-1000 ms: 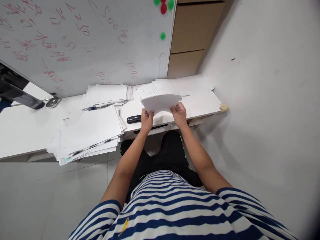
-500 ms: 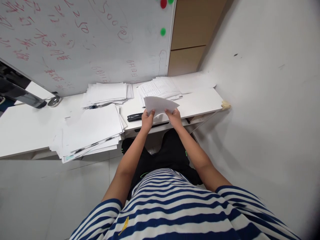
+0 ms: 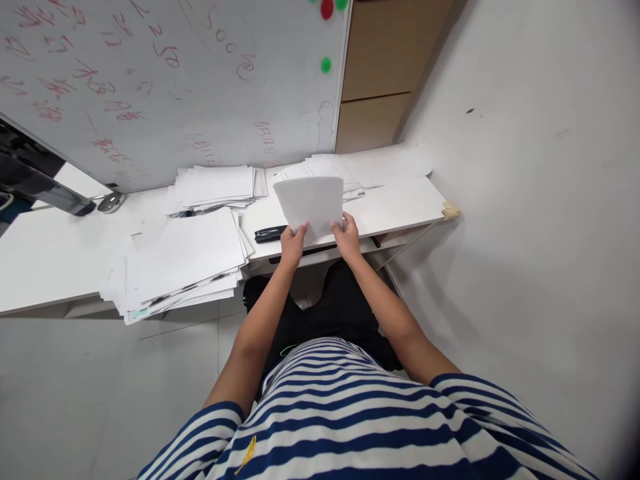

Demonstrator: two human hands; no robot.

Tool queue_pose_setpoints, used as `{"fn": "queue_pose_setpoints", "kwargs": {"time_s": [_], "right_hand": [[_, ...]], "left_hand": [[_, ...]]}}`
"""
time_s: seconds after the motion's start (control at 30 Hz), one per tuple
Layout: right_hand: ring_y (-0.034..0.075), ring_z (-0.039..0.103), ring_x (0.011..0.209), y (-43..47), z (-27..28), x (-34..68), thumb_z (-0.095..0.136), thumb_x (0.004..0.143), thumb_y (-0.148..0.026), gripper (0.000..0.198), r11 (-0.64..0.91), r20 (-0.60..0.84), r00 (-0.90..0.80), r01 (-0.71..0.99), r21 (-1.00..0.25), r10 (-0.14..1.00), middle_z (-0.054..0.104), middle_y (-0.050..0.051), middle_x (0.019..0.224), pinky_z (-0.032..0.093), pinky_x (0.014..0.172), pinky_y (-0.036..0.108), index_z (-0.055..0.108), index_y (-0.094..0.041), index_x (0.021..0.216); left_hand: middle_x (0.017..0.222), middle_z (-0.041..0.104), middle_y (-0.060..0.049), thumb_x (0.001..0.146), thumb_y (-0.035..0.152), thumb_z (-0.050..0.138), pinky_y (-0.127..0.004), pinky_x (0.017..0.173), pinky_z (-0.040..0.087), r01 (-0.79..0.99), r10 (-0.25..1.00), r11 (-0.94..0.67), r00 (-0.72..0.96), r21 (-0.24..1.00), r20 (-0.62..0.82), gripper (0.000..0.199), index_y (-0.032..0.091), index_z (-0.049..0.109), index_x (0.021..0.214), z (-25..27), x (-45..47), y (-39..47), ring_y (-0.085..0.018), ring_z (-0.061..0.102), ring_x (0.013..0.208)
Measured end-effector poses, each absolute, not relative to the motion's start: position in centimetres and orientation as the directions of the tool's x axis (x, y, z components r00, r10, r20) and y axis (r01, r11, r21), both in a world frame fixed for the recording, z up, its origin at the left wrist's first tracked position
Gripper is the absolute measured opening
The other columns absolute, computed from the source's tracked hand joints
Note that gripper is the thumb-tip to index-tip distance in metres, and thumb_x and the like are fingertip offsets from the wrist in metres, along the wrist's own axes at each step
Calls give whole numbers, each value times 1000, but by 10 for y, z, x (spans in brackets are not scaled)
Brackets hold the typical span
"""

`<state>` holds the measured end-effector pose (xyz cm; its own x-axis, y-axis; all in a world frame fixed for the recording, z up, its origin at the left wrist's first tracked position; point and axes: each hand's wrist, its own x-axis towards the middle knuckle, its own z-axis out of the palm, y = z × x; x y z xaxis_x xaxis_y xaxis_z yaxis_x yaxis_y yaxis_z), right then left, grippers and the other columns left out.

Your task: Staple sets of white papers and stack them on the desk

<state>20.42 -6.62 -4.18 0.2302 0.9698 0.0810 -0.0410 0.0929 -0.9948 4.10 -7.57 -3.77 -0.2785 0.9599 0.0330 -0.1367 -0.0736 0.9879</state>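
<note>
Grey floor tiles [image 3: 60,393] lie nearest on my feed, below a narrow white desk [image 3: 45,260]. Over its near edge I have the left hand [image 3: 293,245] and right hand [image 3: 347,235] each pinching white paper [image 3: 310,203], held up between them. Left of them spreads a loose paper pile [image 3: 185,260]; beyond lie printed sheets [image 3: 353,184]. Farthest, a whiteboard [image 3: 280,80] with red writing stands left of brown boxes [image 3: 380,53].

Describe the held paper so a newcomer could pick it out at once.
Start at the whiteboard, then drop to the white desk below it. Right of the black object, the paper stands between the left hand and right hand. Unlike the stacks lying on the desk, it is gripped and tilted up.
</note>
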Motion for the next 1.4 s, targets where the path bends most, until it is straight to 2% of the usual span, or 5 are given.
{"fn": "queue_pose_setpoints", "kwargs": {"time_s": [0.3,0.47,0.57,0.73,1.4], "right_hand": [[19,70,92,-138,-58,183,70,76,-52,42,-88,-208,234,-437,-895,950,72,5,107,58,81,35,57,-24,105],[21,70,96,-159,-84,211,68,74,-45,38,-89,-223,400,-325,-941,889,75,7,109,56,86,37,64,-19,102],[22,70,93,-172,-100,251,69,69,-40,38,-172,-293,447,-291,-941,845,76,6,103,56,86,38,68,-18,100],[19,71,90,-197,-102,292,69,72,-38,32,-179,-256,482,-200,-963,838,77,3,101,56,82,32,70,-21,100],[22,70,80,-170,-71,243,69,73,-41,35,-283,-307,141,-165,-945,941,77,3,92,53,73,34,72,-20,100]], "left_hand": [[121,71,-11,85,42,70,-41,105,51,-490,968,96,-156,866,-196,36,18,64,112,-23,93,-124,-24,67,114],[137,60,-12,87,44,68,-41,105,50,-223,974,91,-185,971,-134,50,24,53,131,-4,79,-143,-25,58,129],[143,55,-13,93,48,57,-44,109,46,158,962,-114,-228,981,148,55,27,42,142,8,32,-128,-25,53,134],[146,51,-20,85,49,67,-57,118,31,851,951,-143,-25,506,310,63,18,50,137,-16,-48,-88,-40,32,147],[132,61,-14,90,39,59,-48,120,32,817,940,-255,84,518,331,36,21,56,121,-50,-69,-85,-30,41,143]]}}
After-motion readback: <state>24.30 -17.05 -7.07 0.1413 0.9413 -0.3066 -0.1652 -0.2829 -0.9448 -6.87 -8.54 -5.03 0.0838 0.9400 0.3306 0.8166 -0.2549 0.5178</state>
